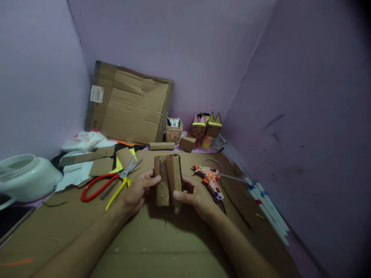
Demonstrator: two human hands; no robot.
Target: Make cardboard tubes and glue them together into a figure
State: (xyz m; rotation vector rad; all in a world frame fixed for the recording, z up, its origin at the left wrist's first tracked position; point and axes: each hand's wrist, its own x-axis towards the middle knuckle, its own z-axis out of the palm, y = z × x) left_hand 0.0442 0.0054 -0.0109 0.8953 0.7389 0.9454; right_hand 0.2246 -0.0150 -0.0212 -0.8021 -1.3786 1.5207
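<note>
Two folded cardboard strips stand side by side, held up over the cardboard sheet (139, 235) on the table. My left hand (142, 189) grips the left cardboard piece (162, 189), its thumb on the front. Around the right cardboard piece (173, 173) my right hand (194, 195) is closed, thumb near the lower end. The pieces are close together, with a narrow dark line between them. Scissors (108, 185) with red and yellow handles lie left of my left hand. A patterned glue gun (211, 179) rests to the right of my right hand.
White markers (271, 212) lie along the right edge. A flat cardboard box (133, 104) leans on the back wall beside a pen holder (174, 133) and small cardboard figures (213, 128). A white pot (34, 177) and paper scraps (77, 168) are at left.
</note>
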